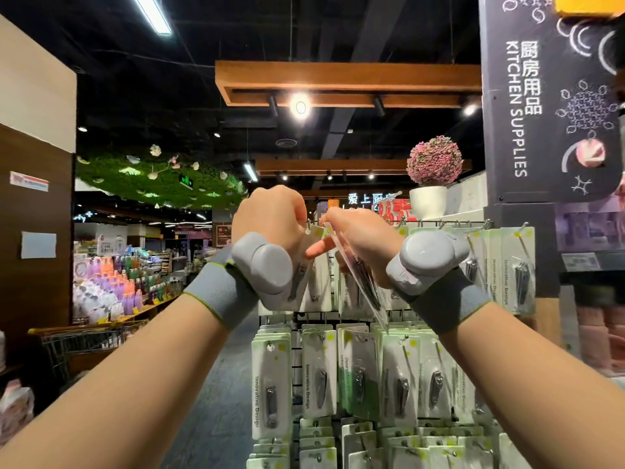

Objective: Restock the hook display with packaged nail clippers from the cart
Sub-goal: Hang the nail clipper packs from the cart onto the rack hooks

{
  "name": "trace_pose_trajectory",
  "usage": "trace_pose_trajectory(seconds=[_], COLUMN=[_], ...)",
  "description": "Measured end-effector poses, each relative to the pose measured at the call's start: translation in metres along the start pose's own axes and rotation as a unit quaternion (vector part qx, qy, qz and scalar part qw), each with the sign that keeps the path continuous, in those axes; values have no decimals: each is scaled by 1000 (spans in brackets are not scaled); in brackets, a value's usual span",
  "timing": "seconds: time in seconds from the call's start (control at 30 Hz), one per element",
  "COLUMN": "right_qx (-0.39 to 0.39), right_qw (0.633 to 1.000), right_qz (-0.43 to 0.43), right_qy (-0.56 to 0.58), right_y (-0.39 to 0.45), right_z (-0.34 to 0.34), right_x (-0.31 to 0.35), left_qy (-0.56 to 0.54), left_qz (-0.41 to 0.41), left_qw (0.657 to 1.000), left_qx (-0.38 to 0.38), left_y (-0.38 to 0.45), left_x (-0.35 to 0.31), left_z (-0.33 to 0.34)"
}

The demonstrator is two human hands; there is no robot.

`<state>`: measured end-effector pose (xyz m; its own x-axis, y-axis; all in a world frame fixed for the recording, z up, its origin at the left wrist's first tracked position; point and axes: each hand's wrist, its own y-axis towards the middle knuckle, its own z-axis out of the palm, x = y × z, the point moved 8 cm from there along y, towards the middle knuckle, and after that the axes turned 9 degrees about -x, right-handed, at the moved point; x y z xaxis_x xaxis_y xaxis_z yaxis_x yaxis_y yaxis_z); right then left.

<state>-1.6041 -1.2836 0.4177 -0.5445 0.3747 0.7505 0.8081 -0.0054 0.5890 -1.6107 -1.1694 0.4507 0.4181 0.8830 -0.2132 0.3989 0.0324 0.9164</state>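
Nearest the camera, two bare forearms rise toward the top row of the hook display [372,319], each wrist wrapped in a grey band carrying a grey puck-shaped device. The left hand [270,218] is pinched at the top edge of a hanging pack [313,262], its fingertips closed around the hanger hole at the hook [308,228]. The right hand [358,245] grips a clear-fronted nail clipper pack [365,282] that hangs tilted, its lower corner dangling toward the row below; the index finger points left, toward the other hand. Both hands are thus closed on packaging, just beside each other, with the tilted pack not yet threaded, as far as I can judge (the hole itself is hidden by fingers).

Beyond them, the lower rows [338,377] look well filled, packs stacked several deep, and the top row to the right holds a few more. So the restocking seems well advanced, with this pack still to seat. The cart [84,340] stands low on the left; its remaining stock cannot be seen.
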Motion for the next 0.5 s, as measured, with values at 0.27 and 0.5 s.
trace_pose_trajectory(seconds=[0.27, 0.5], right_qx=[-95, -235], right_qw=[992, 953], right_qz=[-20, -8], right_qy=[85, 190], right_y=[-1, 0], right_z=[-16, -37], right_x=[-8, -19], left_qy=[89, -169], left_qz=[61, 111], left_qw=[994, 968], left_qx=[3, -146], left_y=[-6, -27], left_x=[-12, -21], left_z=[0, -37])
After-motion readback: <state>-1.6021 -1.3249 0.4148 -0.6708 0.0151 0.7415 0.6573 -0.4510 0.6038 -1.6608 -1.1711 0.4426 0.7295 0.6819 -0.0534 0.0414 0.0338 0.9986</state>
